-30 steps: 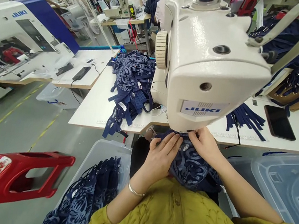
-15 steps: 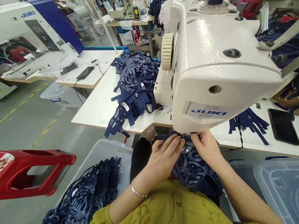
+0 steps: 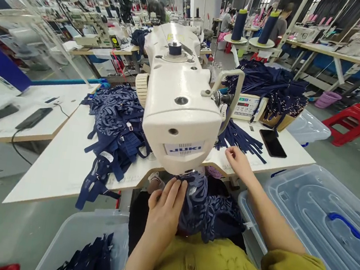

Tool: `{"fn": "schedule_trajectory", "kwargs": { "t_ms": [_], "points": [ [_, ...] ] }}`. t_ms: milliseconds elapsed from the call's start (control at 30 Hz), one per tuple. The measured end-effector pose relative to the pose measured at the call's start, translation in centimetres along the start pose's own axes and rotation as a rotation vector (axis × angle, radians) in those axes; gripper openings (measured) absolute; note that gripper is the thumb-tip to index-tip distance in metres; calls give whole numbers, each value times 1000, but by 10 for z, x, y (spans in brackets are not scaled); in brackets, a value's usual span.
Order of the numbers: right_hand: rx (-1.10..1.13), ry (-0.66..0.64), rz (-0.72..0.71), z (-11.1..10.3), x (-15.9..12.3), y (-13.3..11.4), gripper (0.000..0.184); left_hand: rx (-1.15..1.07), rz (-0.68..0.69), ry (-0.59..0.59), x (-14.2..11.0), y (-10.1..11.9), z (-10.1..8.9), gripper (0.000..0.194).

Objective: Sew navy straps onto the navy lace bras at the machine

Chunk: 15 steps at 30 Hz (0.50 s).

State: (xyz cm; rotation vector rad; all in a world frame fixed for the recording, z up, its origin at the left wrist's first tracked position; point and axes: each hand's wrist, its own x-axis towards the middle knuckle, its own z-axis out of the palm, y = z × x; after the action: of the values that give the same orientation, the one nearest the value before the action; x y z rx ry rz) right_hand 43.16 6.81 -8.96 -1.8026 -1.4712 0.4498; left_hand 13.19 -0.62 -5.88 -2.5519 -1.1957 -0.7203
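Observation:
A navy patterned lace bra (image 3: 196, 199) hangs over my lap, its far edge under the head of the white sewing machine (image 3: 177, 126). My left hand (image 3: 165, 210) lies palm down on the bra's left edge, its fingers bent together on the cloth just in front of the machine head; the thumb is hidden. My right hand (image 3: 239, 164) is off the bra, over the table's front edge to the right of the machine. Its fingers are curled closed, and anything in them is hidden. Just beyond it lies a fan of navy straps (image 3: 245, 140).
A heap of navy lace bras (image 3: 115, 122) lies left of the machine. On the right are a black phone (image 3: 273, 143), a control panel (image 3: 246, 107) and piled straps with metal rings (image 3: 272, 85). Plastic bins (image 3: 315, 215) stand on both sides of my lap.
My right hand has left the bra at the machine head and moved right, toward the fanned straps. My left hand stays on the bra. The head view has swung up and right.

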Motion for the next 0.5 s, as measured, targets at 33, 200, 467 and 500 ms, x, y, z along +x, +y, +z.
{"fn": "schedule_trajectory", "kwargs": {
  "t_ms": [33,200,467,500],
  "points": [
    [-28,16,22,-7,7,9,23,6,0,-3,0,1,1,63],
    [-91,-9,91,-16,37,30,23,17,13,4,3,5,0,63],
    [-113,-23,225,18,96,28,14,123,74,-63,8,7,-9,56],
    [-107,-19,230,19,99,28,11,133,90,-51,8,7,-9,54]
  ]
}}
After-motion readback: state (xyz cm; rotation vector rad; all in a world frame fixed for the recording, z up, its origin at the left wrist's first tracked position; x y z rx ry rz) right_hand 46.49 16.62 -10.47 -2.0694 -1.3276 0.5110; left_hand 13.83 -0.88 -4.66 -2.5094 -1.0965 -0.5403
